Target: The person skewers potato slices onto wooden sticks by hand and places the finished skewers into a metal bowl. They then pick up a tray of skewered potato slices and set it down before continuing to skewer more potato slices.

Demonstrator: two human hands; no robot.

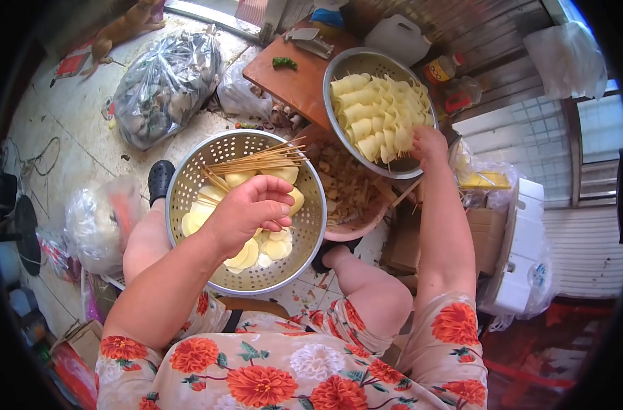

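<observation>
My left hand (251, 210) hovers above a perforated metal colander (183, 184), fingers loosely curled and apart, holding nothing. Inside the colander lie pale yellow round slices (277, 247), a few whole peeled pieces (282, 175) and a bundle of thin wooden sticks (256, 162). Over at the right, my right hand (429, 145) reaches to the edge of a metal bowl (339, 66). That bowl holds rows of folded pale slices (380, 113) on sticks. The right fingers are bent together at the end of a row; what they grip is hidden.
Beneath the bowl, a pink tub (356, 230) holds peelings. A wooden board (284, 68) bears a cleaver (309, 42) and a green pepper (285, 63). Stuffed plastic bags (166, 89) stand at the left, white foam boxes (516, 249) at the right. An animal (123, 31) is at the top left.
</observation>
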